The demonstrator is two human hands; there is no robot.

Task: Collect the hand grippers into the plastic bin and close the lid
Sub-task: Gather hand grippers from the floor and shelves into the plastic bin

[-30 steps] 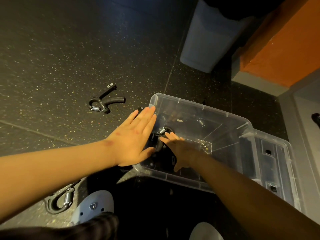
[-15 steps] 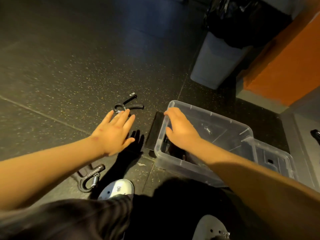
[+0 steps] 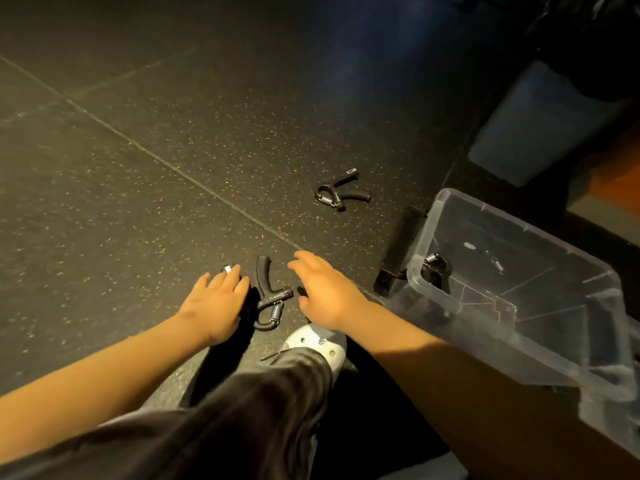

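A black hand gripper (image 3: 268,295) with a steel spring lies on the dark floor between my two hands. My left hand (image 3: 215,303) hovers over its left handle, fingers straight, covering part of it. My right hand (image 3: 323,291) reaches in from the right with relaxed fingers and holds nothing. A second hand gripper (image 3: 337,195) lies farther away on the floor. The clear plastic bin (image 3: 519,299) stands at the right, open, with one hand gripper (image 3: 434,270) inside at its near left corner. Its clear lid (image 3: 620,410) lies at the bin's right end.
A black flat object (image 3: 398,252) lies against the bin's left wall. A grey waste bin (image 3: 533,129) with a black bag stands at the back right. My white shoe (image 3: 317,344) and dark trouser leg are just below my hands.
My right hand left the bin's rim and came across to the near hand gripper. My left hand dropped down onto that gripper's left side. The camera turned left.
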